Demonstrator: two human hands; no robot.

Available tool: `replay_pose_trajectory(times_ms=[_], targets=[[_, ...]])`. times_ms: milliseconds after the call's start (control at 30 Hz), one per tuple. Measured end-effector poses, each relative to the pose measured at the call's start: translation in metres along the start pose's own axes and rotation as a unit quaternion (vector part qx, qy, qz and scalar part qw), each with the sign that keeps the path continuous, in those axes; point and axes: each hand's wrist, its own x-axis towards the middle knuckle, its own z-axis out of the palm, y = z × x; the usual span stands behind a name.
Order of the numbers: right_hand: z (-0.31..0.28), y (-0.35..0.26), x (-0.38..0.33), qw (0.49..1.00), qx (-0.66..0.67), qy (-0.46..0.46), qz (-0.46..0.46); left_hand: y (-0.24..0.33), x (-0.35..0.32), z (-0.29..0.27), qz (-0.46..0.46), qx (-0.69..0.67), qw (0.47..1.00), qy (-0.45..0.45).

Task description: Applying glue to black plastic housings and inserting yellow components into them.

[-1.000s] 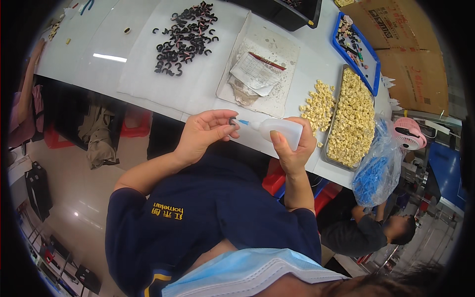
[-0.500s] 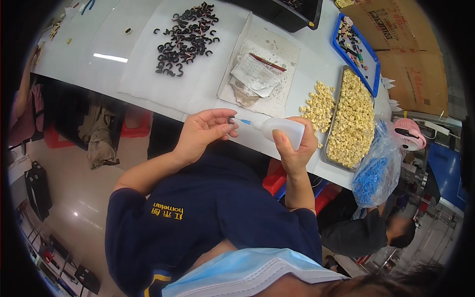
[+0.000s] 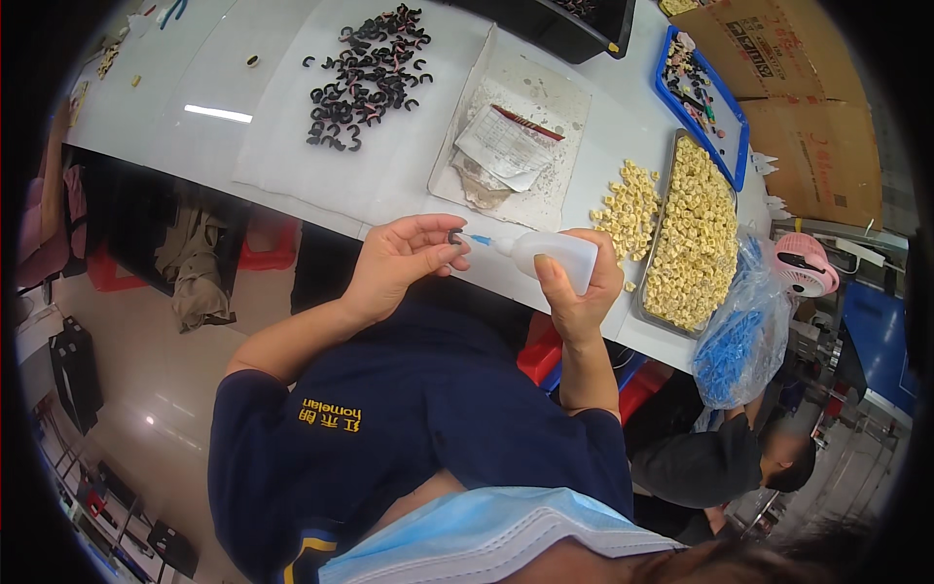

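Between the thumb and fingers of my left hand (image 3: 404,261) is a small dark C-shaped piece (image 3: 455,237). My right hand (image 3: 587,292) is wrapped round a white squeeze bottle (image 3: 553,255), tilted on its side. Its blue needle tip (image 3: 480,239) points left and meets or nearly meets the dark piece; I cannot tell whether they touch. Beyond my left hand, a heap of similar black C-shaped pieces (image 3: 365,83) lies on a white sheet. Past the bottle, a pale, stained board (image 3: 545,92) bears crumpled paper (image 3: 501,151) and a thin red stick (image 3: 526,123).
At the right, a tray of small yellow pieces (image 3: 691,238) stands by a loose pile (image 3: 628,209). Around it are a blue tray (image 3: 741,161), cardboard (image 3: 817,146), a plastic bag (image 3: 735,341) and a pink fan (image 3: 806,265). A black bin (image 3: 574,34) stands at the back. Another person (image 3: 720,462) sits at lower right.
My hands, the bottle and the dark piece hold almost the same place. At lower right, the other person's hand has come into view lower down.
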Motion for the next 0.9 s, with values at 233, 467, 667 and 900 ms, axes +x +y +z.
replay_pose_trajectory(times_ms=[233, 467, 667, 900], targets=[[0.0002, -0.0007, -0.0007, 1.000, 0.003, -0.001, 0.012, 0.0003, -0.0008, 0.0008, -0.002, -0.001, 1.000, 0.005], [-0.0011, 0.0011, -0.0023, 1.000, 0.007, 0.000, 0.023, -0.0005, -0.0014, 0.0018, -0.002, -0.004, 1.000, 0.000], [-0.0037, 0.0004, -0.0046, 0.999, 0.025, 0.016, 0.017, -0.0019, -0.0010, 0.0011, 0.021, 0.006, 1.000, 0.002], [-0.0044, 0.0013, -0.0081, 1.000, 0.011, 0.001, 0.002, -0.0038, -0.0019, 0.0010, 0.038, 0.025, 0.999, 0.002]])
